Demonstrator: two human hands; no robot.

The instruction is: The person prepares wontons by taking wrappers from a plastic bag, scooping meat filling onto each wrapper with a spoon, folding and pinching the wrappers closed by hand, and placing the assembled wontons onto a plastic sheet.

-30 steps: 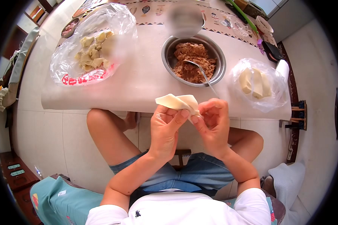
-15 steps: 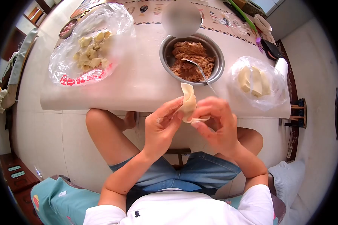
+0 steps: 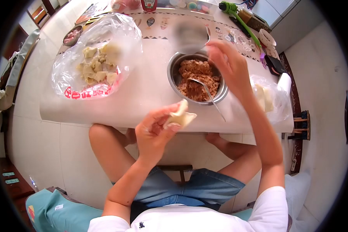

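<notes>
Just in front of the table edge, my left hand (image 3: 154,129) pinches a folded dough wrapper (image 3: 184,119) between thumb and fingers; whether filling is inside is hidden. My right hand (image 3: 230,65) is raised over the far right rim of a metal bowl (image 3: 171,80), its fingers loosely bent and nothing visible in them. Its fingertips are close to a round, blurred container (image 3: 189,38); contact cannot be made out. Brown minced filling (image 3: 197,75) lies in the bowl, and a metal spoon (image 3: 208,92) rests in it, handle over the near rim.
A clear plastic bag (image 3: 67,71) at left carries several folded dumplings (image 3: 92,69). At right, stacked wrappers (image 3: 263,98) sit in another bag, partly behind my right forearm. Farther back are a small meat bowl (image 3: 72,36), a red bottle (image 3: 149,4) and green stalks (image 3: 249,31).
My right hand has left the wrapper and moved up and away toward the round container. My left hand keeps the wrapper, slightly lower and left. The view has tilted up a little.
</notes>
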